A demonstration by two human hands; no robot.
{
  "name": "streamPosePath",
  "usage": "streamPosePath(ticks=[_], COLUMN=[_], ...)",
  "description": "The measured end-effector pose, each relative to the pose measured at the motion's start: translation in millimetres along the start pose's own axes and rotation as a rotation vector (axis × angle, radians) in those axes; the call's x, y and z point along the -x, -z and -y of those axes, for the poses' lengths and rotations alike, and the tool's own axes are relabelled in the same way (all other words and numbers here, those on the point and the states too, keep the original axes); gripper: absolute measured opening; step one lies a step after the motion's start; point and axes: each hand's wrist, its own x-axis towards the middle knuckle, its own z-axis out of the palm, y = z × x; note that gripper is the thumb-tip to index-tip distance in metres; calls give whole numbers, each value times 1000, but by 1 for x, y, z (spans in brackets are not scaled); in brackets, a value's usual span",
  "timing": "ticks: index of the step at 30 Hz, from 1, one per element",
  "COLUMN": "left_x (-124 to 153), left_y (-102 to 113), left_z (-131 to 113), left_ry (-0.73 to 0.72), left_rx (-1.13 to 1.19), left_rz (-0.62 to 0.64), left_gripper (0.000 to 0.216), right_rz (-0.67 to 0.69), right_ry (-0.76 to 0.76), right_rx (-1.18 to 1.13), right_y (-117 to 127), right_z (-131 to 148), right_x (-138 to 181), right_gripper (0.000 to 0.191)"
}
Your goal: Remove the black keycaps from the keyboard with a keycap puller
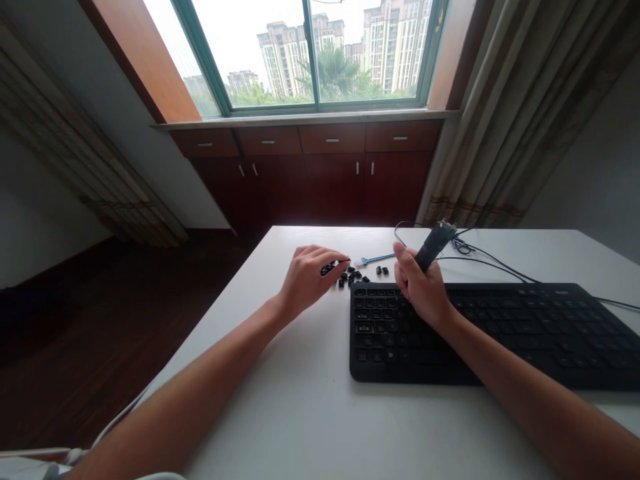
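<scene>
My left hand (309, 275) hovers over a scatter of loose black keycaps (351, 277) on the white table. Its thumb and index finger pinch together on what looks like one keycap, a small dark piece at the fingertips. My right hand (421, 283) is wrapped round a black flat-handled tool (436, 244) whose upper end looks ragged. The fist is above the black keyboard (470, 333) and hides the tool's lower end. Bare key sockets show at the keyboard's left side, where caps are off.
A small blue brush (376, 259) with pale bristles lies behind the keycaps. Black cable (493, 265) runs and coils across the back right of the table (280, 413). Beyond the table stand red-brown cabinets (330, 187) below a window.
</scene>
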Motion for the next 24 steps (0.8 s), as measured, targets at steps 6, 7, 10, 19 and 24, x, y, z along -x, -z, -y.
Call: streamPosePath(ticks=[6, 7, 10, 19, 24], left_x=[2, 3, 4, 4, 7], left_y=[0, -1, -4, -4, -6], left_z=[20, 21, 22, 5, -11], left_ry=[85, 89, 79, 32, -141], left_rx=[-145, -148, -145, -84, 45], left_rz=[60, 74, 100, 81, 134], left_gripper=[22, 21, 21, 23, 22], right_rz=[5, 7, 11, -12, 15], right_ry=[22, 22, 25, -36, -117], right_rx=[0, 0, -2, -45, -48], right_y=[2, 2, 1, 7, 16], right_z=[-2, -2, -4, 1, 10], right_x=[0, 0, 0, -1, 0], right_gripper=[57, 57, 57, 54, 51])
